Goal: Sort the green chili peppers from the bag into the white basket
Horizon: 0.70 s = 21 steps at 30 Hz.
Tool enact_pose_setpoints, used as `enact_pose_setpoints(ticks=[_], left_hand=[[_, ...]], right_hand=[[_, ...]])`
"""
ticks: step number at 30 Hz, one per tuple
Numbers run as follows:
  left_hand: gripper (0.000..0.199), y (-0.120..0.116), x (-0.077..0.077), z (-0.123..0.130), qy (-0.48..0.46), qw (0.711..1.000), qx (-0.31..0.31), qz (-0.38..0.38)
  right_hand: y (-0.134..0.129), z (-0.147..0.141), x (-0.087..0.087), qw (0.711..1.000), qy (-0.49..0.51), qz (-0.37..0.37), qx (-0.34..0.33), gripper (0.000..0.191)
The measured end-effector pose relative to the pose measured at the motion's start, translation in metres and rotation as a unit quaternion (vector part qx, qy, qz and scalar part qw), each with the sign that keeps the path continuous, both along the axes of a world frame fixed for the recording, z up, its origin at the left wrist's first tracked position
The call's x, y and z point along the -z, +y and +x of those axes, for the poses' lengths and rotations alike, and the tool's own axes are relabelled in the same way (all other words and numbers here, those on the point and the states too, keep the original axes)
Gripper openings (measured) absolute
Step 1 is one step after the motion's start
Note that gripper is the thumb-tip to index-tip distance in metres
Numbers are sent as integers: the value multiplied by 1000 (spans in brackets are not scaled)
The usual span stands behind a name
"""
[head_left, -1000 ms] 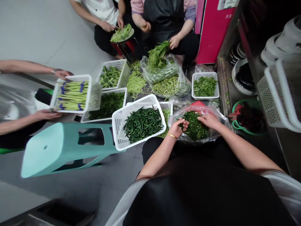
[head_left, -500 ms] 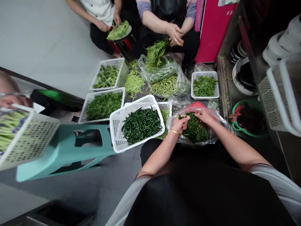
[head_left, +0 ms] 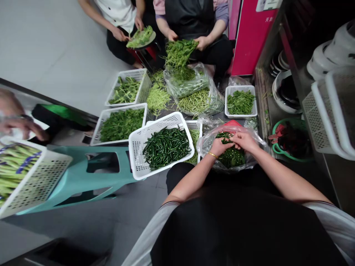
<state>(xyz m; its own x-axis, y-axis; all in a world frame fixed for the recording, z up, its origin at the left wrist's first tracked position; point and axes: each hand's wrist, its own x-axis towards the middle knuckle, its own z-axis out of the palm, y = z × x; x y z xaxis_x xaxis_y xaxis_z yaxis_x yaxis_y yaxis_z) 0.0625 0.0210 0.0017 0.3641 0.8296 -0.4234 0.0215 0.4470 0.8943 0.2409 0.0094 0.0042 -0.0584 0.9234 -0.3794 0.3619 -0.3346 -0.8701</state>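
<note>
The left hand grips green chillies over the plastic bag, twelve o'clock; what the right hand pinches, I can't tell — a knee bump could tip the white basket, nine o'clock.

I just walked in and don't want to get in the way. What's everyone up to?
The left hand and right hand meet over an open plastic bag of what look like green chilies; whether either grips one is unclear. A white basket of dark green peppers sits to their left. Across, a person in a dark apron holds leafy greens, and a person in white handles greens on a stool.
</note>
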Motion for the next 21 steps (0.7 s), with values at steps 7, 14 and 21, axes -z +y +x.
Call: enact_pose_setpoints(ticks=[7,14,21], left_hand=[[41,0,-8,-32,-156,974,-18,-162],[40,-1,-13,-49,-244,949,1,-198],[42,-3,-4,-42,-155,972,-3,-178]], right_hand=[[26,4,38,947,-295,49,-118,29],[23,9,24,904,-353,67,-229,32],[-17,30,-7,947,-271,73,-156,33]])
